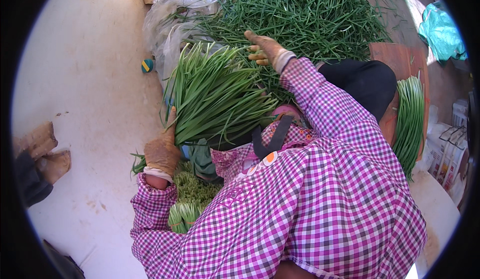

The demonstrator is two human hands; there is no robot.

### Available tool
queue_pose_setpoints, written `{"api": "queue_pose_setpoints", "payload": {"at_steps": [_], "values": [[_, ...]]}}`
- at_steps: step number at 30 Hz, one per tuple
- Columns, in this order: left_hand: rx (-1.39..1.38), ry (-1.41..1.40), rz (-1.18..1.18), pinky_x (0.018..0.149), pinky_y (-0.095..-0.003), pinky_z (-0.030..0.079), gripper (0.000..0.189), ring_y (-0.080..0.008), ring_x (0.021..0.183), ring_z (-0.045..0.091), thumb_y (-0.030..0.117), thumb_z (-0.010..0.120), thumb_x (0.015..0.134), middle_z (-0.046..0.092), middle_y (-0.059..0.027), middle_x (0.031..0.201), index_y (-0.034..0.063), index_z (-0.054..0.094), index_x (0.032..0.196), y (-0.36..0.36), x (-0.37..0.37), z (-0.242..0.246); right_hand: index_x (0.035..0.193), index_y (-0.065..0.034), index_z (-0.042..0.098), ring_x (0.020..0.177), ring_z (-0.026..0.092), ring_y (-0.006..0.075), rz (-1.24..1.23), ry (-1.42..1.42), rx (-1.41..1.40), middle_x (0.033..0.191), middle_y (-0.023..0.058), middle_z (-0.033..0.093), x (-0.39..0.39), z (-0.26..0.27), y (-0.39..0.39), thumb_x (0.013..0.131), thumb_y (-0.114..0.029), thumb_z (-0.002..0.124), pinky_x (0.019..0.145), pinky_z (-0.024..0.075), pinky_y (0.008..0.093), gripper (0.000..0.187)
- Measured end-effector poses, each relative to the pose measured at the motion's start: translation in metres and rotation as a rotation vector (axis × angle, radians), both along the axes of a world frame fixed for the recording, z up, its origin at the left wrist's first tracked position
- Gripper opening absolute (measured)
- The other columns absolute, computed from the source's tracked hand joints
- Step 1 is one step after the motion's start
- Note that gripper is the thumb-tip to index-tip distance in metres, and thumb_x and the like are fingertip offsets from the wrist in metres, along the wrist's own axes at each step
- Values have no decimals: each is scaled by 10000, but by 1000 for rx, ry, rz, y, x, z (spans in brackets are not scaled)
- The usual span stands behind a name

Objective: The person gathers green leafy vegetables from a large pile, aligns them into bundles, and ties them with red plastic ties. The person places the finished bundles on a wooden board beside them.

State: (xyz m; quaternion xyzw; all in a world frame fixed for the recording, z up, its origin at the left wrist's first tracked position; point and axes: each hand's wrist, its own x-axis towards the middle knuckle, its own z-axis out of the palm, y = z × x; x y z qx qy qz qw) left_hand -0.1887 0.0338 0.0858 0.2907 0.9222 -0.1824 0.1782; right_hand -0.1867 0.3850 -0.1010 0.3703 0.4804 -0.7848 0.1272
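My gloved left hand (pixel 162 151) grips a fanned-out bunch of long green chives (pixel 219 95) near its lower end. One digit lies along the bunch, and the other fingers are hidden below it. The paler ends of the bunch point away from me, and a few leaf tips stick out left of the hand. Just right of those pale ends is my gloved right hand (pixel 264 49), its fingers apart and nothing seen in it. Beyond it spreads a large loose heap of chives (pixel 300 12).
Banded bundles of chives (pixel 183 217) stand upright beside my left forearm. A neat row of chives (pixel 410 121) lies on a brown board (pixel 393 54) at the right. Clear plastic sheeting (pixel 161 27), a teal roll (pixel 147 65) and a turquoise bag (pixel 442 31) lie around.
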Motion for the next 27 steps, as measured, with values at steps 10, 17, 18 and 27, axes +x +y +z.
{"api": "queue_pose_setpoints", "payload": {"at_steps": [10, 17, 18, 27], "values": [[289, -188, -403, 800, -401, 555, 447, -327, 895, 706, 46, 646, 862, 705, -193, 1021, 173, 628, 1290, 94, -185, 112, 970, -92, 680, 402, 265, 54, -392, -242, 1, 561, -99, 366, 45, -65, 57, 909, -149, 654, 368, 202, 244, 87], [166, -318, -93, 872, -329, 541, 327, -233, 879, 677, 14, 717, 840, 726, -115, 997, 3, 660, 1162, 132, -270, 50, 1429, -128, 507, 1300, 521, 277, 1452, -423, 679, 1429, 104, 537, 103, -96, 1, 793, -356, 735, 1065, 426, 398, 713], [65, -288, -81, 869, -331, 540, 315, -232, 875, 672, 20, 711, 847, 724, -109, 987, 3, 659, 1157, 137, -267, 46, 1361, -112, 569, 1256, 557, 270, 1482, -440, 733, 1373, 111, 580, 96, -82, -3, 814, -358, 710, 1037, 444, 411, 616], [313, 110, -447, 701, -449, 552, 539, -380, 802, 687, 152, 604, 898, 694, -206, 858, 140, 467, 1419, 167, -168, 73, 1310, -51, 569, 751, 615, 149, 452, 81, -478, 1099, 74, 649, 27, -31, -81, 980, -318, 545, 626, 539, 277, 425]]}}
